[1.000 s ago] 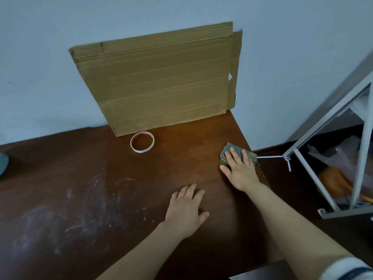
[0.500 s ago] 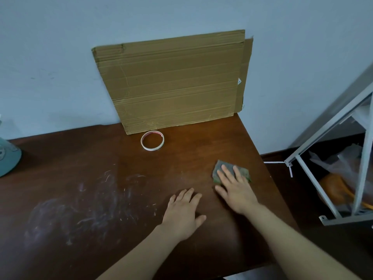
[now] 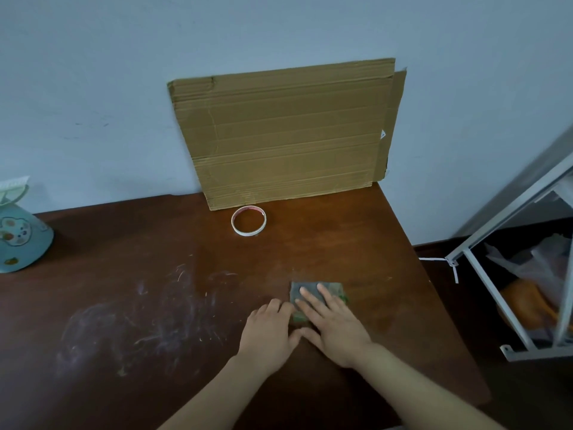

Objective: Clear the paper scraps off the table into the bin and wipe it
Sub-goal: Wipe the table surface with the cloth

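A small grey-green cloth (image 3: 305,290) lies flat on the dark brown table (image 3: 366,256). My right hand (image 3: 333,327) presses on it with straight fingers and covers its near half. My left hand (image 3: 268,332) rests flat on the table right beside the right hand, its fingertips at the cloth's left edge. A pale smear of scratchy marks (image 3: 139,315) covers the table's left half. No paper scraps or bin are in view.
A roll of tape (image 3: 248,220) lies near the back of the table, in front of a cardboard sheet (image 3: 285,131) that leans on the wall. A light blue object (image 3: 18,237) stands at the far left. A white metal frame (image 3: 508,274) is beyond the table's right edge.
My right hand has slid the cloth from the table's right edge toward me and leftward, up against my left hand. The view has shifted left.
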Demonstrator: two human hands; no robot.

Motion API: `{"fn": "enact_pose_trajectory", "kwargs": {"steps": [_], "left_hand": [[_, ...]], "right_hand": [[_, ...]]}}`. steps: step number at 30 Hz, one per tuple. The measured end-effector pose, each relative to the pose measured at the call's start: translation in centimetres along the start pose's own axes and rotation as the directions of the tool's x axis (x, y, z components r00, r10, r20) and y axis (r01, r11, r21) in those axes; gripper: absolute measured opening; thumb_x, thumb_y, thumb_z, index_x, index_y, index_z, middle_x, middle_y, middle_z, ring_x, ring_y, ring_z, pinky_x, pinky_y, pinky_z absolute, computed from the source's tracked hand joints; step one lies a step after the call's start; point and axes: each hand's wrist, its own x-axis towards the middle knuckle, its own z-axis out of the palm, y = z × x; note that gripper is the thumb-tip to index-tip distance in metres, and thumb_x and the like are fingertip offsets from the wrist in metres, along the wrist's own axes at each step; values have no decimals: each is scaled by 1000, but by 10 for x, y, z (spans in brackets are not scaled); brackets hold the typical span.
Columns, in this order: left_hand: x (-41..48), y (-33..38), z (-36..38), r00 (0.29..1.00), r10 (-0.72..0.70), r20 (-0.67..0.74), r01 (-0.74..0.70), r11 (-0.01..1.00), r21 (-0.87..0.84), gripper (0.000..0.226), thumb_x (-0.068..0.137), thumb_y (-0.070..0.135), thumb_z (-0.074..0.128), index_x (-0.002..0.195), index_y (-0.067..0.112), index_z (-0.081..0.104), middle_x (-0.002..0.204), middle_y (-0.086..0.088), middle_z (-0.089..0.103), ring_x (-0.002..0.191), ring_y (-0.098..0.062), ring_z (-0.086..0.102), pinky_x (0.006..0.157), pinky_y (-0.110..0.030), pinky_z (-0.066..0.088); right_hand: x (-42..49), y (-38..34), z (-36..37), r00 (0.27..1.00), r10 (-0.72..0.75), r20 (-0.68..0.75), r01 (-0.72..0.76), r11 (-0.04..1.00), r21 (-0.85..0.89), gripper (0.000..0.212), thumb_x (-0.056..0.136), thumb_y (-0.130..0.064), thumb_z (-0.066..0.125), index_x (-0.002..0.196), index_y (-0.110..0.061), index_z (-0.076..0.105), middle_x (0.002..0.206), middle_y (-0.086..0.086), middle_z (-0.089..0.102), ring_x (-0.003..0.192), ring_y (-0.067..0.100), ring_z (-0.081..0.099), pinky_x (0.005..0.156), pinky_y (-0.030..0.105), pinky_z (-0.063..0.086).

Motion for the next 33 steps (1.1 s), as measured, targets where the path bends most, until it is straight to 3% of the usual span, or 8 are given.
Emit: {"fn": "enact_pose_trajectory", "kwargs": {"steps": [3,7,11,14,16,19,25,33], "left_hand": [[1,-3,-4,1000,-8,-2,7,999,-33,38,93,44,46,127,26,43,129,7,49,119,-13,47,101,-28,35],[-3,-12,-6,999,-19,-27,18,998,-55,40,93,44,46,129,27,43,131,9,47,123,-11,45,104,-28,33],[-7,-23,-4,995,-86,-51,83,995,-56,37,92,45,46,125,27,44,125,7,48,117,-12,46,98,-27,36],[-5,-28,-3,992,-100,-73,98,994,-42,35,93,44,44,122,24,45,120,5,49,111,-12,47,93,-24,39],[-4,-30,-4,991,-100,-84,97,994,-39,36,93,43,44,123,23,45,120,4,49,111,-12,47,93,-24,39],[-3,-34,-5,991,-99,-90,96,995,-32,37,92,45,45,123,25,45,123,5,47,114,-14,46,95,-26,38],[-10,-46,-7,986,-127,-107,117,989,-91,41,93,45,46,130,29,40,128,7,45,119,-12,46,100,-27,37],[-13,-61,-9,980,-144,-138,123,981,-150,27,92,36,47,117,27,50,116,7,49,106,-10,51,91,-23,40]], "right_hand": [[29,33,-17,993,122,13,-122,988,91,65,93,-60,9,150,-30,3,157,-10,-9,144,21,-16,118,40,3],[56,39,-35,958,276,77,-284,953,109,64,97,-56,15,150,-27,-5,156,-6,-17,142,25,-21,117,43,-2],[41,-10,-16,992,117,43,-120,991,58,71,90,-63,8,150,-25,0,157,-5,-13,140,26,-23,118,45,0],[18,-39,6,997,-53,58,56,997,-47,74,91,-58,-4,143,-24,36,151,-3,33,140,28,19,106,46,38],[19,-39,3,997,-77,20,78,994,-81,66,96,-56,2,137,-28,45,143,-8,45,134,26,38,102,40,42],[42,-11,-17,995,-91,26,92,995,-25,60,96,-56,18,150,-30,11,157,-11,1,145,22,-7,116,37,4],[96,6,-42,970,224,99,-231,971,63,65,96,-58,14,150,-28,-5,156,-7,-19,142,25,-23,116,44,-4],[48,-54,-13,964,-251,86,254,967,-32,73,86,-68,8,150,-31,4,156,-13,-12,136,16,-29,111,35,-14]]}}
